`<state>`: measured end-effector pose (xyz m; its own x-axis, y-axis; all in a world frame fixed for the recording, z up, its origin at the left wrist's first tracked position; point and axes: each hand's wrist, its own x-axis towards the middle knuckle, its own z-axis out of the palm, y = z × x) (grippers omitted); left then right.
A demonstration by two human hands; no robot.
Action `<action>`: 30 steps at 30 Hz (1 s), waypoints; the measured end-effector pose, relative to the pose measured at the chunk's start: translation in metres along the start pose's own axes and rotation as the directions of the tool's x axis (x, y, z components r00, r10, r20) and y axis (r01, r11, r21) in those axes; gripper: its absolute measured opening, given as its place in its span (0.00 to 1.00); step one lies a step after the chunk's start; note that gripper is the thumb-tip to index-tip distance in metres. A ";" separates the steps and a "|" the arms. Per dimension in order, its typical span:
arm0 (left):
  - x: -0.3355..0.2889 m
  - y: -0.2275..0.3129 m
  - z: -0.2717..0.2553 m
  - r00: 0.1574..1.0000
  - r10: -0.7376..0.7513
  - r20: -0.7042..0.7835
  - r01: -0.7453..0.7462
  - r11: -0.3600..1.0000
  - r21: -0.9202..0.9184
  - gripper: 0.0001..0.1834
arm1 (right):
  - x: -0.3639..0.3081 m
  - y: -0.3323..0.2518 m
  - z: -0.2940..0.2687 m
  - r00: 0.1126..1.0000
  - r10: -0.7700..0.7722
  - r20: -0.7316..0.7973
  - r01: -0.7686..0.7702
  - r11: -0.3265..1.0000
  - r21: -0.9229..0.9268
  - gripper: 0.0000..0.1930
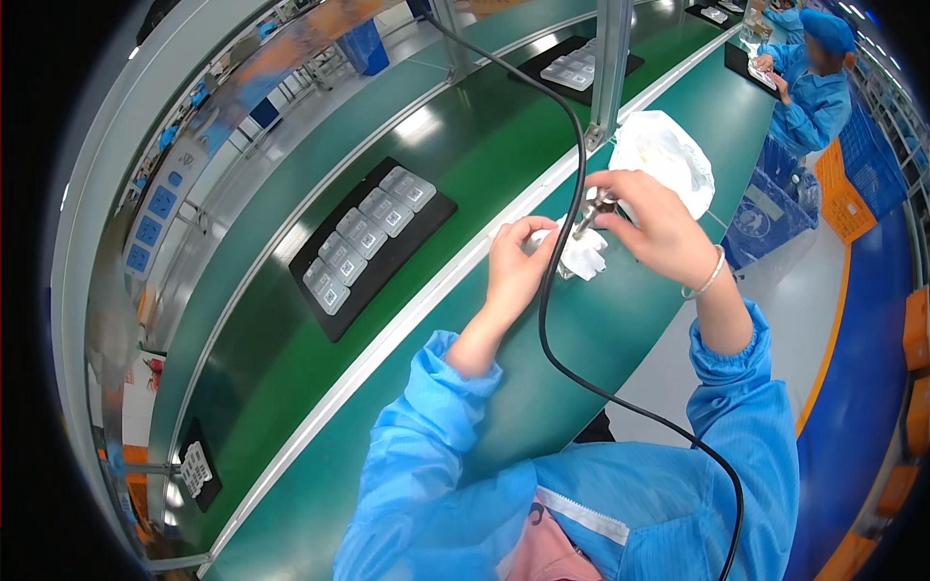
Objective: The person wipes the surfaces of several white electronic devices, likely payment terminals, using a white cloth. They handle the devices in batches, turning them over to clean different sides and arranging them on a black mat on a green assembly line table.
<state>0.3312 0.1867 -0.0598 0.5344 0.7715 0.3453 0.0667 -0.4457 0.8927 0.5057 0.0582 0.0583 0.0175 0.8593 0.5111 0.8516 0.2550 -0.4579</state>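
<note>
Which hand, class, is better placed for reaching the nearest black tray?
Probably the left hand: it is nearer the black tray, while the right hand, farther off, holds a metal tool.

The green workbench (528, 358) is bearing a crumpled white bag (668, 160) beyond the fingers (617, 181); left of them, a conveyor belt (262, 387) is carrying black trays (383, 263).

Bright light, green belt (475, 150) glare, curved edges
</note>
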 end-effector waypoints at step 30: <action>-0.001 -0.025 0.028 0.991 0.120 0.064 -0.133 0.957 0.258 0.44 | 0.017 0.073 0.039 0.930 -0.014 0.368 0.008 1.000 0.017 0.16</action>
<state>0.3525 0.1841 -0.0910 0.5910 0.6819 0.4310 0.2106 -0.6462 0.7335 0.5479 0.1089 0.0050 -0.1881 0.9586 0.2137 0.8429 0.2693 -0.4658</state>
